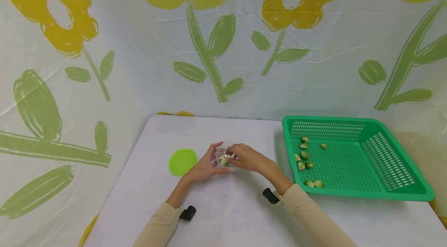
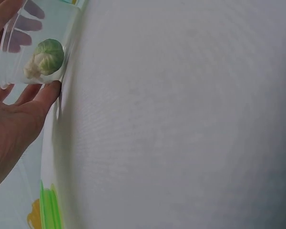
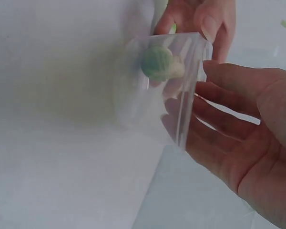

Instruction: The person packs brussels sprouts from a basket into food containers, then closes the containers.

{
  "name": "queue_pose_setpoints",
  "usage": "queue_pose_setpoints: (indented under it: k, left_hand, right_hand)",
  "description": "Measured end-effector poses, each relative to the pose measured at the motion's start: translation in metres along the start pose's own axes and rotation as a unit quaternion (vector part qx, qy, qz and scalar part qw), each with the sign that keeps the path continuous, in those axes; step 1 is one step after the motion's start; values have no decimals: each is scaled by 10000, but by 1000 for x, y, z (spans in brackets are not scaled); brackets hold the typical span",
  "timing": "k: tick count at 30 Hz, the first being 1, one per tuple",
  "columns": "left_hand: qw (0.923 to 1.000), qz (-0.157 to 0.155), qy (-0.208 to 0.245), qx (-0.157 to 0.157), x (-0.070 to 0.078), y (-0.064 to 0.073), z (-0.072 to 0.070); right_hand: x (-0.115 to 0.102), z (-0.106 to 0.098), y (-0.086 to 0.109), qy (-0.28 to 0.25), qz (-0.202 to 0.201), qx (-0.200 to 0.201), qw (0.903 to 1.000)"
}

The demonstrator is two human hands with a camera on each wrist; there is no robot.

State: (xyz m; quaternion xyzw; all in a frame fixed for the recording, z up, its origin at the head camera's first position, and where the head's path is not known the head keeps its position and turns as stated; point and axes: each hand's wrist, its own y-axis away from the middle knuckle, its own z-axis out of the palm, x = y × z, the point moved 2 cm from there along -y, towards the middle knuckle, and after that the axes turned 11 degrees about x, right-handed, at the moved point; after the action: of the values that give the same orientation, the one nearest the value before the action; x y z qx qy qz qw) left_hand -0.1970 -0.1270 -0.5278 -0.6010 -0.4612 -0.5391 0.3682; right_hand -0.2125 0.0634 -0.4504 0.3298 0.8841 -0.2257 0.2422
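Observation:
A clear plastic container (image 1: pixel 233 164) stands on the white table, its mouth tilted up. The left hand (image 1: pixel 206 166) grips it from the left, fingers and thumb around its side. Over the rim reaches the right hand (image 1: pixel 246 157); its loosely bent fingers show through the clear wall in the right wrist view, with nothing visible between them. Low in the container lies a green Brussels sprout (image 2: pixel 51 56) with a pale part (image 2: pixel 35 67) beside it, apart from the right fingertips (image 3: pixel 170 125). A bright green lid (image 1: pixel 183 162) lies flat to the left of the left hand.
At the right of the table (image 1: pixel 223 212) a large green plastic basket (image 1: pixel 366 161) holds several Brussels sprouts (image 1: pixel 305 155), mostly along its left side. A flower-printed cloth (image 1: pixel 244 84) hangs behind and to the left. Black wrist-camera mounts (image 1: pixel 187 213) jut from both sleeves.

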Motion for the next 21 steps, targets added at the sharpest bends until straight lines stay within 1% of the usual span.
queue_pose_setpoints:
  k: [3,6,10,14,21]
  left_hand:
    - [10000,-31,29,-13,-1,0,0]
    - [10000,-39,-6,21,-2,-1,0]
    - [9999,-49,-92,43,-3,-2,0]
    - [9999,-52,-136,25,-3,-2,0]
    - [9998,-96,-141,70,-6,-1,0]
  right_hand:
    - [-2,-7,2,13,46,-63,10000]
    - [-6,-16,3,130,32,-19,9999]
    - [-9,-30,6,331,24,105,9994]
    - [-9,-43,9,387,77,243,9989]
    - [-4,-67,13,497,-12,582,9971]
